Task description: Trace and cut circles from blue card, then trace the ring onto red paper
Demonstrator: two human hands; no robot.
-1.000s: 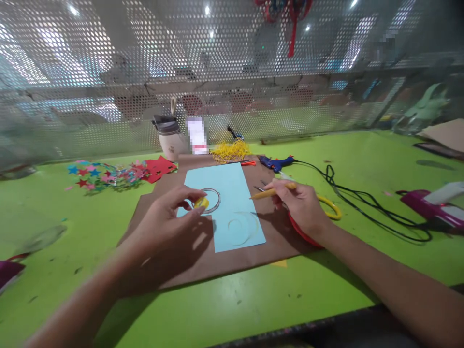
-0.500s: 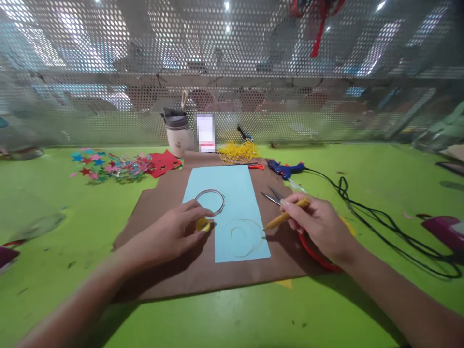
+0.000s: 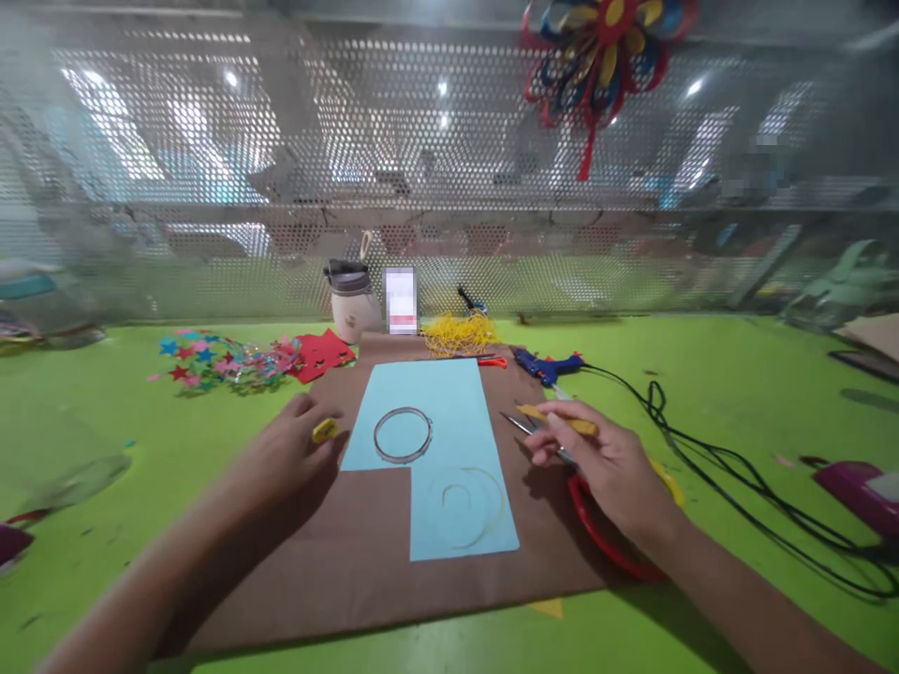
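A light blue paper sheet (image 3: 435, 440) lies on a brown paper sheet (image 3: 365, 562) on the green table. A thin ring (image 3: 403, 434) rests on the blue paper, and drawn circles (image 3: 469, 493) mark its lower part. My left hand (image 3: 285, 454) lies on the brown paper left of the blue sheet, fingers pinched on a small yellow object (image 3: 324, 431). My right hand (image 3: 611, 468) is to the right of the blue sheet, fingers closed around a yellow pencil (image 3: 558, 421). Under it lie scissors (image 3: 523, 426) with red and yellow handles.
A blue glue gun (image 3: 546, 367) with a black cord (image 3: 702, 449) lies at the right. Yellow string (image 3: 460, 334), a jar (image 3: 351, 301), red paper (image 3: 319, 356) and coloured star cut-outs (image 3: 211, 360) sit behind. A perforated metal screen (image 3: 449, 187) backs the table. A magenta tool (image 3: 861, 487) is at far right.
My left hand has moved left off the blue paper with the small yellow object. My right hand lifted the pencil tip away from the drawn circles. The camera tilted up.
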